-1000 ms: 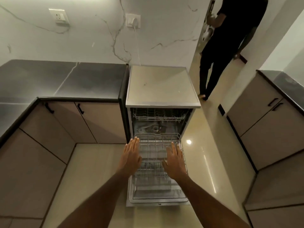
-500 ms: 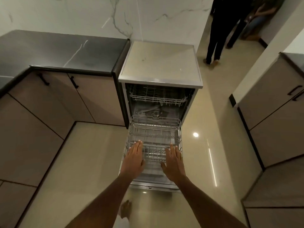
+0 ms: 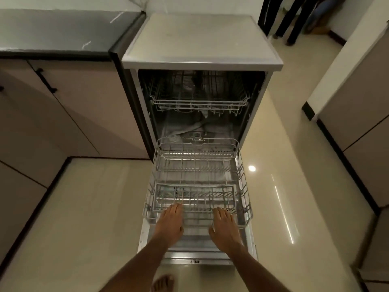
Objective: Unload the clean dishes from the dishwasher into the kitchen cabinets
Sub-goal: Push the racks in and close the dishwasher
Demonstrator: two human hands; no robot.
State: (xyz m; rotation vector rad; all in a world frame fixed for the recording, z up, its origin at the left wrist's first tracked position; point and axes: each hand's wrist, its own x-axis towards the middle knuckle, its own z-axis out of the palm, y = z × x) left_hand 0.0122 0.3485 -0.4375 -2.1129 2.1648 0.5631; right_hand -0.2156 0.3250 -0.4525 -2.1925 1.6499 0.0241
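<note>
White wire lower rack (image 3: 197, 182) sitting pulled out over the dropped door (image 3: 197, 252) in the lower middle of the frame, long axis running from the bottom edge up toward the dishwasher (image 3: 202, 60) opening, front rail pointing down-frame at the wearer. Looking bare: no plate or cup showing among the tines, though dim light is hiding detail. Left hand (image 3: 169, 223) and right hand (image 3: 224, 225) reaching to the near rail, fingers straight and together, palms down, lying on or just above the wire; contact too blurred to tell, nothing gripped in either. Spread apart, one toward each front corner, likely for moving the rack evenly on its runners without skewing. Upper rack (image 3: 199, 103) sitting inside the dark cavity in the upper middle, also showing no clear dishes. Grey counter (image 3: 59, 32) filling the upper left, beige cabinets (image 3: 69, 110) with black handles below it. Bare foot (image 3: 163, 283) showing at the bottom edge, a bystander's legs (image 3: 288, 20) at upper right.
</note>
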